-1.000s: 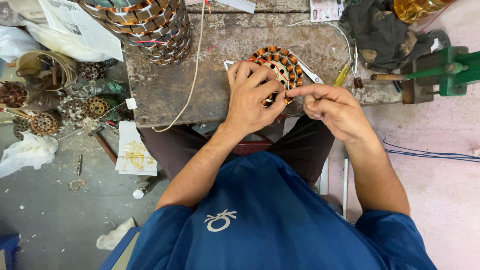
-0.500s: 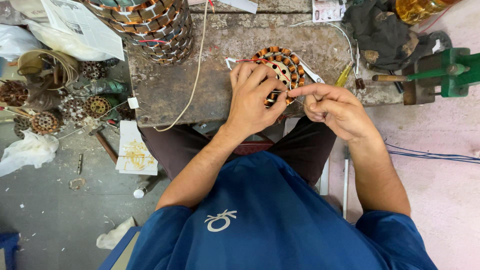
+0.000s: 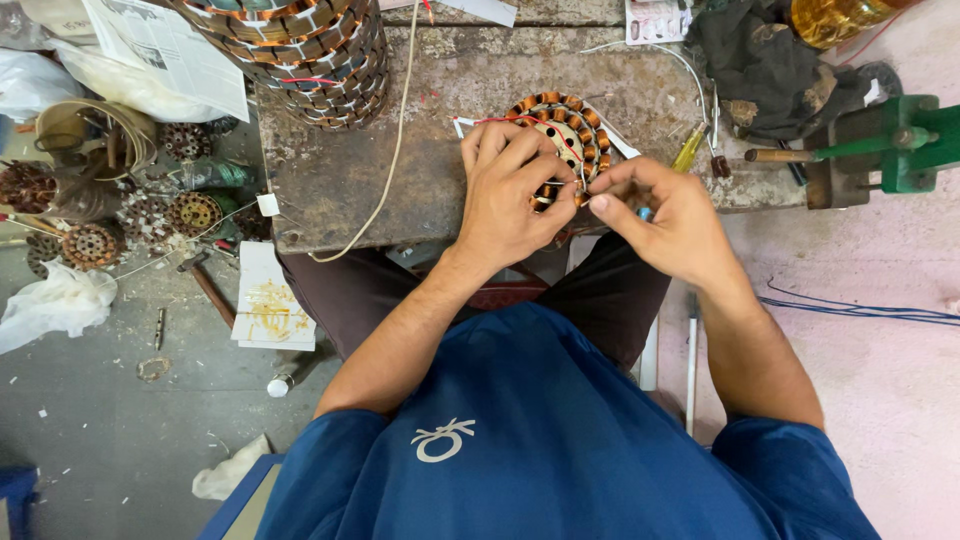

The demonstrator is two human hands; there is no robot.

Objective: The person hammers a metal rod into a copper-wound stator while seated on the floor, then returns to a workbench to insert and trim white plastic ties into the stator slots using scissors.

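Observation:
A round motor stator (image 3: pixel 573 130) with copper windings lies flat on the worn bench top (image 3: pixel 380 160). My left hand (image 3: pixel 508 195) rests on its near left side, with the fingers curled over the rim and pressing on it. Just to the right, my right hand (image 3: pixel 662 218) pinches a thin wire end at the stator's near edge between thumb and forefinger. Something small and blue shows in that hand. A red wire crosses the top of the stator.
A stack of wound stators (image 3: pixel 300 50) stands at the bench's back left. A white cord (image 3: pixel 395 150) runs across the bench. A green winding tool (image 3: pixel 880 150) and a dark rag (image 3: pixel 760 60) sit at the right. Rotors, a hammer (image 3: pixel 205 285) and paper litter the floor at left.
Both hands have stayed at the stator's near edge. The right hand's fingers have shifted slightly on the wire.

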